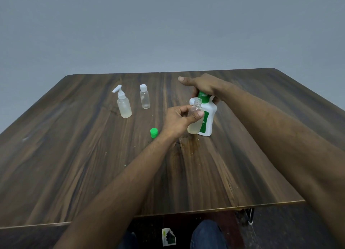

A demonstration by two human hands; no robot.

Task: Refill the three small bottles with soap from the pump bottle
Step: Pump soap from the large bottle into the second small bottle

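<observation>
The left hand (pixel 179 118) pinches an open small bottle (pixel 195 118) between thumb and curled fingers (pixel 183 108), its mouth held right under the nozzle of the pump bottle (pixel 205 116). The right hand (pixel 201 86) presses down on the green pump head, thumb stretched out, the other fingers hidden behind the pump. Both bottles sit right of the counter (pixel 74 155) middle, toward its far edge. The green cap (pixel 153 133) lies just left of the left wrist. A wet-looking patch on the counter just in front of them hints at the likely trouble: the mouth is narrow, so a hard push or a slight drift could send soap down the outside. The pump bottle could also tip under an off-centre press. The spray bottle (pixel 123 105) and capped bottle (pixel 144 97) stand well apart toward the far left edge
</observation>
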